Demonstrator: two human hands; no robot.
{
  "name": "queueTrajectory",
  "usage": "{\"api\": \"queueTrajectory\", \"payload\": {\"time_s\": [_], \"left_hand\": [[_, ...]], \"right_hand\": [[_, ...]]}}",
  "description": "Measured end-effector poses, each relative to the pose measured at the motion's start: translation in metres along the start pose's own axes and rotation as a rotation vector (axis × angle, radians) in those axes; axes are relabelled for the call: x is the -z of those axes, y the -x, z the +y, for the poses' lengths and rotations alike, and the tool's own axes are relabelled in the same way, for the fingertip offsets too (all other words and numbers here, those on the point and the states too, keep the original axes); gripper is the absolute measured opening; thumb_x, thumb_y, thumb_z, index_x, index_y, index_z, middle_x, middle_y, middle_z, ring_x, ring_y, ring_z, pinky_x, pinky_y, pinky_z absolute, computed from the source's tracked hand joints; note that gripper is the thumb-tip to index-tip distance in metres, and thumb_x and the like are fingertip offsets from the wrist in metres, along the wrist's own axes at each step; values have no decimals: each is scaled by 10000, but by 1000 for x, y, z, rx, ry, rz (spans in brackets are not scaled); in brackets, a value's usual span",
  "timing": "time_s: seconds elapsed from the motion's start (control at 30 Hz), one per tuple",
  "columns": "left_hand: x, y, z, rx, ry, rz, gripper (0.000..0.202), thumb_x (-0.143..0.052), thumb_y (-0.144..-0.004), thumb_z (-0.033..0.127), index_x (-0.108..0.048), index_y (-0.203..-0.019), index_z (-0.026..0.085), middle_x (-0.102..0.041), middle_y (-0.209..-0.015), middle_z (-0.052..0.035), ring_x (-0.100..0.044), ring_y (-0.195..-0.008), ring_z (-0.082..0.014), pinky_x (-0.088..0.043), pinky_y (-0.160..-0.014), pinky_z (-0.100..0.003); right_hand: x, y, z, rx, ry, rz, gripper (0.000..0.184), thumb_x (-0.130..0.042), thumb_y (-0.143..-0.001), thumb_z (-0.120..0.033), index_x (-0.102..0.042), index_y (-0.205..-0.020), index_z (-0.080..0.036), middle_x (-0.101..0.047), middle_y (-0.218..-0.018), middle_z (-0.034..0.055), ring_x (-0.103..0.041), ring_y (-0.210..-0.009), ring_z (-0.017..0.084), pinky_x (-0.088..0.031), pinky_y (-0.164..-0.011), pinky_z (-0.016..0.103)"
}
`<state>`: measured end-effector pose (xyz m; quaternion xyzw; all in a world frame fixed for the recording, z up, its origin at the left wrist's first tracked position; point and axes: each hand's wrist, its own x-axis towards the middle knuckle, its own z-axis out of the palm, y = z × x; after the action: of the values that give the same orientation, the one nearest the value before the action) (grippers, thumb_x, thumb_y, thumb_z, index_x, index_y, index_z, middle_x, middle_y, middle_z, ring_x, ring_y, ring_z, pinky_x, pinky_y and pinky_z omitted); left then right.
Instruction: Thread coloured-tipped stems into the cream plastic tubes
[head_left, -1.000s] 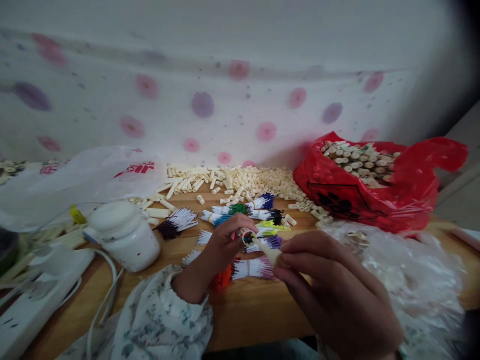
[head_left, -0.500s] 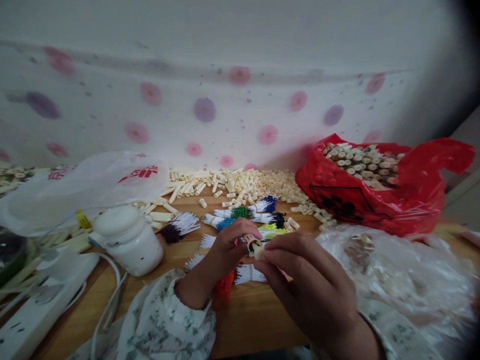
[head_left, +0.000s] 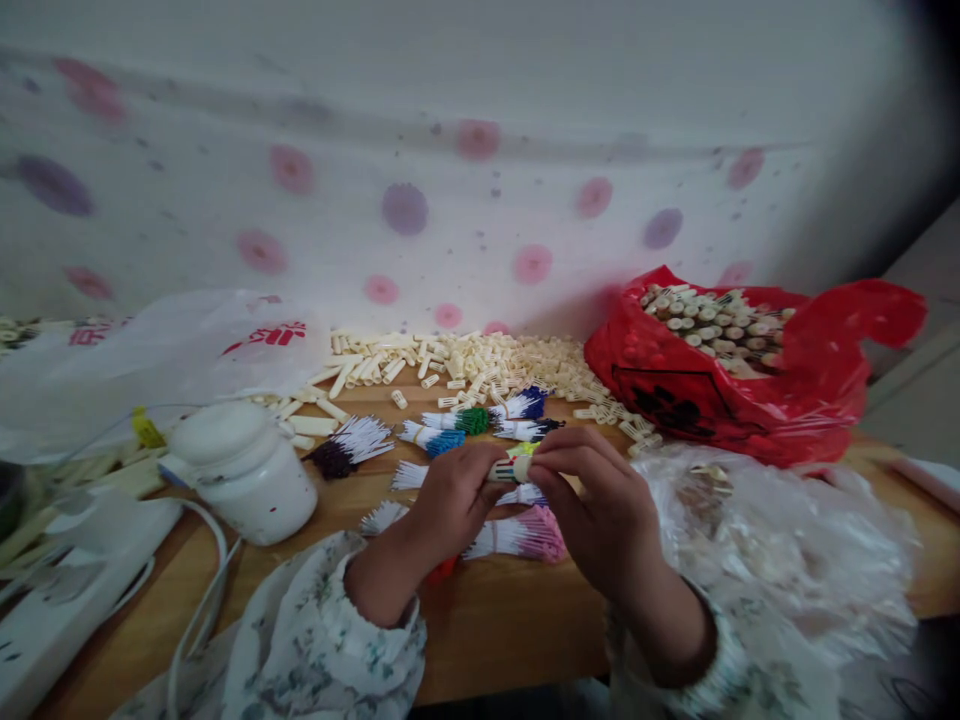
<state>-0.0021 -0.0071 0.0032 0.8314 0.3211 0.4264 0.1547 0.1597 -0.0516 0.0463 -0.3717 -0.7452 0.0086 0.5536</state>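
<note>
A small barrel [head_left: 504, 470] with coloured strips along its side is grasped by the left hand [head_left: 459, 488], and its cream end piece [head_left: 523, 469] is pinched by the thumb and fingers of the right hand [head_left: 596, 500]. The barrel is held up above the table [head_left: 517, 635] between both hands, and part of its length is covered by the left fingers.

Beyond the right hand and to its right, a red plastic bag [head_left: 814, 420] is filled with cream rods [head_left: 709, 325], packed with round ends outward; those lower down are hidden by its sides. Just right of the right hand, a crumpled clear bag [head_left: 795, 570] is seen, its contents hard to make out. Left of the left hand, a white jar [head_left: 262, 490] is placed, its inside hidden. Farther left, a white plastic bag [head_left: 169, 360] is cut off by the edge of the view.

Below the hands, a pink-tipped bundle [head_left: 517, 533] is laid out, while a yellow-green bundle [head_left: 523, 449] beyond them is mostly covered
</note>
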Motion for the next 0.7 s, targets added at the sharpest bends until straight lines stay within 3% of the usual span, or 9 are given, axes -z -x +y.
{"api": "queueTrajectory", "payload": {"time_s": [0.2, 0.37, 0.43, 0.53, 0.63, 0.7], "left_hand": [[1, 0, 1, -4, -197, 1, 371, -335, -937, 466, -525, -802, 178, -565, -665, -24, -524, -595, -170, -354, -538, -256], [0, 0, 3, 43, -339, -8, 380, -344, -919, 483, -511, -766, 177, -586, -667, -54, -547, -617, -209, -370, -551, -284], [-3, 0, 1, 107, -259, -45, 362, -368, -915, 472, -533, -815, 165, -605, -712, -66, -564, -660, -221, -402, -585, -300], [-7, -3, -1, 227, 29, -86, 302, -410, -919, 415, -554, -973, 156, -632, -861, -79, -591, -803, -228, -455, -703, -331], [-11, -5, 1, 298, 327, -42, 275, -469, -905, 388, -556, -1049, 171, -622, -954, -75, -574, -900, -218, -468, -783, -337], [-12, -5, 4, 338, 511, -23, 280, -482, -900, 404, -557, -1052, 180, -605, -857, -50, -567, -819, -190, -478, -693, -292]], "right_hand": [[-3, -4, 11, -50, -126, -80, 120, -574, -843, -168, -572, -725, -190, -593, -803, 22, -583, -779, 145, -471, -681, 278], [-10, 0, 19, -142, -185, -53, 165, -569, -852, -203, -550, -689, -180, -587, -776, 16, -576, -740, 134, -448, -664, 265], [-13, -1, 23, -152, -199, -41, 177, -571, -851, -211, -546, -679, -178, -586, -763, 13, -570, -733, 129, -445, -660, 259], [-15, -7, 32, -172, -204, -46, 153, -583, -846, -245, -598, -710, -177, -596, -742, 15, -566, -730, 133, -452, -674, 267], [-18, -8, 39, -327, -417, -69, 162, -569, -859, -312, -664, -906, -189, -655, -855, 44, -604, -792, 151, -489, -716, 297], [-23, -5, 42, -467, -626, -97, 228, -600, -839, -333, -656, -1016, -202, -672, -924, 52, -623, -817, 158, -511, -732, 309]]}}
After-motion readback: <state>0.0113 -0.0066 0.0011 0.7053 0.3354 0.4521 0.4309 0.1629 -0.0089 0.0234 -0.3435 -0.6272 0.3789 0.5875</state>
